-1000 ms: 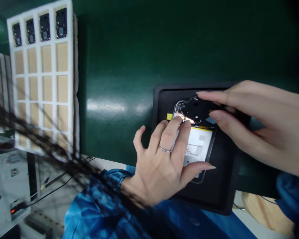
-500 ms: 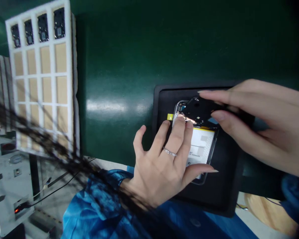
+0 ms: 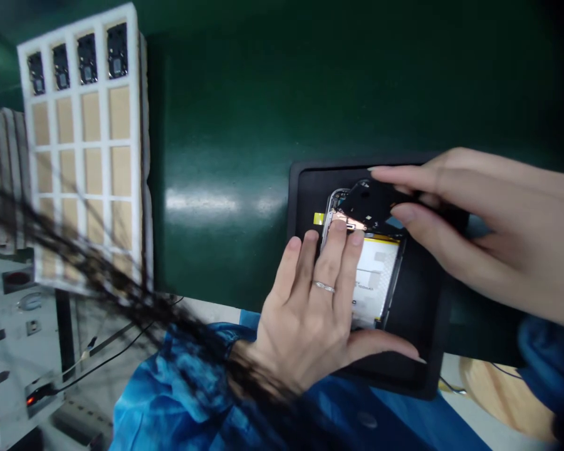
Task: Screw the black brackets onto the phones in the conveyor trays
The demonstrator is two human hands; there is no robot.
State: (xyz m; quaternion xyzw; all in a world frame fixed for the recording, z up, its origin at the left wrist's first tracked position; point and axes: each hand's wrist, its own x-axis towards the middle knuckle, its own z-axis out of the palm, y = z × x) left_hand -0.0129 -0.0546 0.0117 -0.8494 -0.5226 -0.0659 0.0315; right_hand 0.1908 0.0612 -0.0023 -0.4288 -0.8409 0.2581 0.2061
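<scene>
Phone (image 3: 376,275) beneath left-hand fingers (image 3: 336,250)

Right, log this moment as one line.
left hand: pressing on open phone housing | right hand: gripping black bracket | battery: in housing | black tray: on green bench

My bench, itemised: one dark green work surface (image 3: 225,113), carrying one black phone fixture (image 3: 418,313) and one white foam tray (image 3: 137,156) of dark circuit modules (image 3: 117,51).
</scene>
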